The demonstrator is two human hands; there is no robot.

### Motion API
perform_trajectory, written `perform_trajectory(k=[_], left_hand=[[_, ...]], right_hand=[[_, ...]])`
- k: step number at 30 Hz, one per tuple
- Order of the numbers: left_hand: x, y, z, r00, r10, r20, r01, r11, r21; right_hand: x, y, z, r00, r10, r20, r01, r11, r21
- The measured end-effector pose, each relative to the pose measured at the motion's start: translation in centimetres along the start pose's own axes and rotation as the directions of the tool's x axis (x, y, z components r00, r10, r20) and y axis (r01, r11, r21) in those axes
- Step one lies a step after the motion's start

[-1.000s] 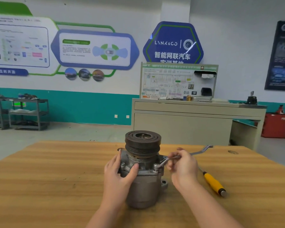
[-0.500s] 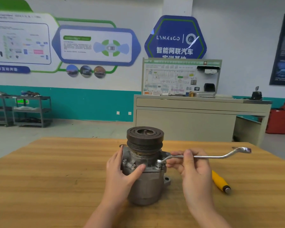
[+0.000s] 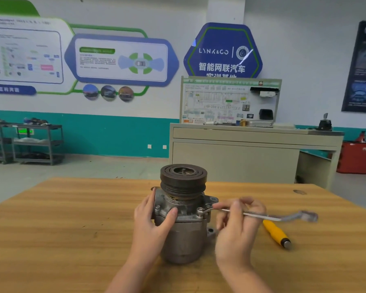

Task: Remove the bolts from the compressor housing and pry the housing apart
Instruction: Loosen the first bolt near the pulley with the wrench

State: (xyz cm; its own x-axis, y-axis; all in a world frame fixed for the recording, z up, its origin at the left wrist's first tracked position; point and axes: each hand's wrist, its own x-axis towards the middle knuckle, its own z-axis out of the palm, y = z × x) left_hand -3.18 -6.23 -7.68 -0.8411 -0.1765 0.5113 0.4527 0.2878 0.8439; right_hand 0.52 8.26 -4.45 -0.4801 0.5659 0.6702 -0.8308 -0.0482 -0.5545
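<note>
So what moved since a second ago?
The right hand swung the wrench round on its bolt; the free end, which pointed away toward the far right, now points right and nearer. The left hand kept gripping the compressor, and the yellow-handled tool stayed lying on the table.

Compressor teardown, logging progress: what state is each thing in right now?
Compressor: upright on the table, housing unsplit.
Bolt: seated, wrench ring on it.
Wrench: motion-blurred.
Left hand: grips the housing.
Right hand: holds the wrench.
Yellow-handled tool: lying unused.
</note>
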Motion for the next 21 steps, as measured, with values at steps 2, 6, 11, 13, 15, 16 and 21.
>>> perform_trajectory(k=[2,6,11,13,15,16,21], left_hand=[[0.0,-0.1,0.0,1.000,0.002,0.004,-0.002,1.000,-0.008],[0.1,-0.2,0.1,1.000,-0.005,0.004,0.005,1.000,-0.011],[0.4,-0.4,0.1,1.000,0.019,-0.024,-0.020,0.999,-0.045],[0.6,-0.4,0.1,0.998,-0.019,-0.053,0.012,0.993,-0.121],[0.5,-0.3,0.0,0.998,-0.032,-0.050,0.025,0.991,-0.135],[0.5,-0.3,0.0,0.998,-0.035,-0.047,0.028,0.991,-0.132],[0.3,-0.4,0.0,0.997,-0.055,-0.045,0.048,0.987,-0.155]], right_hand=[[2.4,0.3,0.2,0.955,0.286,-0.080,-0.277,0.955,0.107],[5.9,1.5,-0.2,0.629,0.775,0.055,-0.757,0.594,0.273],[7.1,0.2,-1.8,0.677,0.714,0.176,-0.703,0.559,0.439],[6.3,-0.4,-2.3,0.773,0.606,0.187,-0.629,0.694,0.350],[4.9,-0.9,-2.4,0.851,0.492,0.184,-0.523,0.826,0.208],[4.2,-1.2,-2.2,0.878,0.440,0.190,-0.468,0.872,0.145],[1.4,-1.6,-1.3,0.961,0.170,0.217,-0.144,0.981,-0.132]])
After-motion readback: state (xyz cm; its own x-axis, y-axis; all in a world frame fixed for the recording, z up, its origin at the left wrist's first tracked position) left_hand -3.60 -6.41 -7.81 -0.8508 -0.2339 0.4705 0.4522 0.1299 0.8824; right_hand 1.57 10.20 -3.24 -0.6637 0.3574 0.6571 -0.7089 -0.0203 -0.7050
